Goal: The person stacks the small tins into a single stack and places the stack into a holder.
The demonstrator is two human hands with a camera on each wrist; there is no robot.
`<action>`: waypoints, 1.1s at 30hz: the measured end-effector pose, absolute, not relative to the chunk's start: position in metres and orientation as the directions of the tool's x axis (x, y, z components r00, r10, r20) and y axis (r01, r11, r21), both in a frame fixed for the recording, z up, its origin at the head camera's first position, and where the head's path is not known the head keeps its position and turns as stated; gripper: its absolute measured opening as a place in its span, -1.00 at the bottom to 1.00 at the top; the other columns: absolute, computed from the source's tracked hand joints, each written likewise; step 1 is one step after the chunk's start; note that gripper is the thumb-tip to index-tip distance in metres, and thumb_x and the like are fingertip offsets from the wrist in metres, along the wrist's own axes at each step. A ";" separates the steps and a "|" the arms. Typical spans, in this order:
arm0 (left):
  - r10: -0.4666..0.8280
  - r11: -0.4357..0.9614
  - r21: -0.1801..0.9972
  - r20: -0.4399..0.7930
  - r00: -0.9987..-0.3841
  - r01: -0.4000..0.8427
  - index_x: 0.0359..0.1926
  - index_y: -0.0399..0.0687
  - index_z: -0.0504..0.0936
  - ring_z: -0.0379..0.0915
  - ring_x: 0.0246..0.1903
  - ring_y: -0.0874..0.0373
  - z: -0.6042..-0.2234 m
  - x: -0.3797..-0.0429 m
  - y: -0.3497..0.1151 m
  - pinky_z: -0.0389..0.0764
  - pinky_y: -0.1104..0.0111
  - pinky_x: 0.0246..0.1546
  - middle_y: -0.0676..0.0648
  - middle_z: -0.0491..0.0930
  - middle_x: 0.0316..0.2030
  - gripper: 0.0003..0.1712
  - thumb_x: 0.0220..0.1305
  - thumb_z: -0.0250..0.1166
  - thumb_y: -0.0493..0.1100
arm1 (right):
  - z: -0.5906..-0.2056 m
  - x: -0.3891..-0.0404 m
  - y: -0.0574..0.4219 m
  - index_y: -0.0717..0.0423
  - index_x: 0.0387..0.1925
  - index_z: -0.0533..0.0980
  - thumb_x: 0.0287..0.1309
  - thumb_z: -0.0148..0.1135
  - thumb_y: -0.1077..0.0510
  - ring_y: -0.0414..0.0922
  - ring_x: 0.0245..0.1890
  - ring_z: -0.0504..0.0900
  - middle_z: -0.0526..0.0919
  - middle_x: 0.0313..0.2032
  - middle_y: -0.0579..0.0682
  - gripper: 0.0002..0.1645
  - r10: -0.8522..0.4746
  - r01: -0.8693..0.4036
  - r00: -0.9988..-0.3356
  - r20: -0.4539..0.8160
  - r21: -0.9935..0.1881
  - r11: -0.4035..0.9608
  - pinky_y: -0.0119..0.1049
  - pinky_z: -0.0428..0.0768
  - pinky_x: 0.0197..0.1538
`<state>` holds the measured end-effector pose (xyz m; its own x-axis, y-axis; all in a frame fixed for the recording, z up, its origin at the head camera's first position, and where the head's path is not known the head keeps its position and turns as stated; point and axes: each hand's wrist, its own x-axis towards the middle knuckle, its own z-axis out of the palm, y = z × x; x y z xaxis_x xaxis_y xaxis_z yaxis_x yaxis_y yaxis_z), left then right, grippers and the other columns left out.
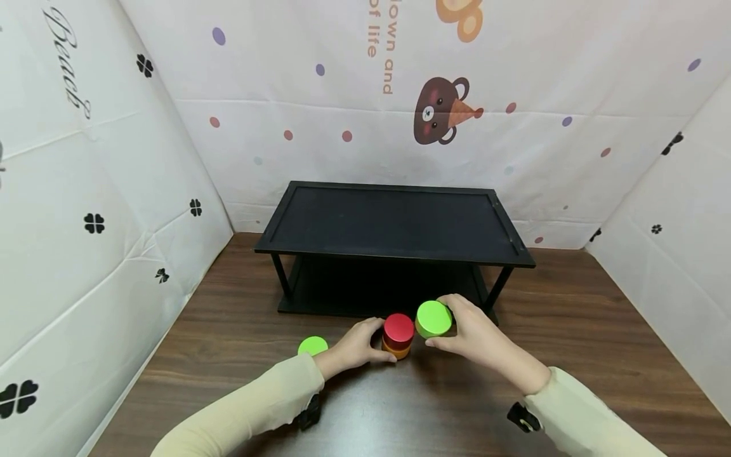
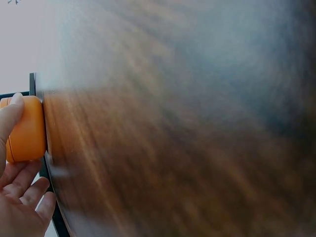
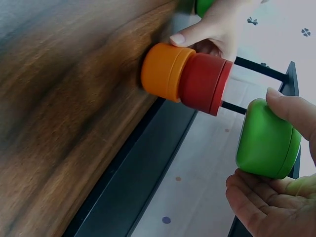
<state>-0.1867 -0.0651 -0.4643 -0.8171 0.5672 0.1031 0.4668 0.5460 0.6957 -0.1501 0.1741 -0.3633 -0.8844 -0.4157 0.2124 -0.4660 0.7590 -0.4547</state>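
Observation:
An orange lidded jar (image 1: 396, 351) stands on the table with a red lidded jar (image 1: 398, 327) stacked on top. My left hand (image 1: 358, 344) holds the orange jar, its thumb on the near side and its fingers round the far side. In the left wrist view the thumb presses the orange jar (image 2: 28, 129). To the right of the stack, my right hand (image 1: 473, 331) grips a green lidded jar (image 1: 433, 318) between thumb and fingers. The right wrist view shows this green jar (image 3: 266, 140) raised off the table, apart from the red jar (image 3: 201, 83).
Behind the hands stands a low black two-tier shelf (image 1: 388, 219). A second green jar (image 1: 312, 345) sits on the wooden table (image 1: 571, 330) beyond my left wrist, partly hidden by it. White printed cloth (image 1: 342, 76) encloses the back and sides.

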 end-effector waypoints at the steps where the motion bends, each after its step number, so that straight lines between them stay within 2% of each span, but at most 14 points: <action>1: 0.567 0.545 0.695 0.105 -0.817 0.468 0.14 -0.24 0.48 0.48 0.06 0.05 -0.464 -0.187 -0.065 0.46 0.20 0.15 -0.12 0.58 0.01 -0.28 0.01 0.48 0.01 | -0.363 -0.151 0.173 0.30 -0.03 0.43 -0.21 0.56 0.09 -0.09 -0.17 0.54 0.56 -0.11 0.09 -0.29 -0.418 -0.466 -0.884 0.210 -0.457 0.757 -0.17 0.59 -0.15; 16: 0.558 0.556 0.696 0.092 -0.824 0.454 0.14 -0.19 0.48 0.49 0.01 0.15 -0.464 -0.185 -0.065 0.49 0.30 0.11 -0.06 0.58 -0.02 -0.29 0.01 0.48 0.03 | -0.362 -0.162 0.156 0.30 -0.01 0.43 -0.16 0.54 0.05 -0.08 -0.17 0.56 0.56 -0.11 0.10 -0.29 -0.462 -0.495 -0.865 0.194 -0.483 0.722 -0.16 0.59 -0.13; 33: 0.563 0.540 0.714 0.087 -0.822 0.446 0.15 -0.15 0.48 0.48 0.00 0.16 -0.463 -0.185 -0.065 0.48 0.31 0.12 -0.04 0.57 -0.04 -0.30 0.02 0.48 0.03 | -0.370 -0.170 0.142 0.29 0.00 0.43 -0.15 0.54 0.06 -0.08 -0.15 0.55 0.56 -0.11 0.08 -0.30 -0.488 -0.509 -0.853 0.185 -0.498 0.702 -0.15 0.58 -0.09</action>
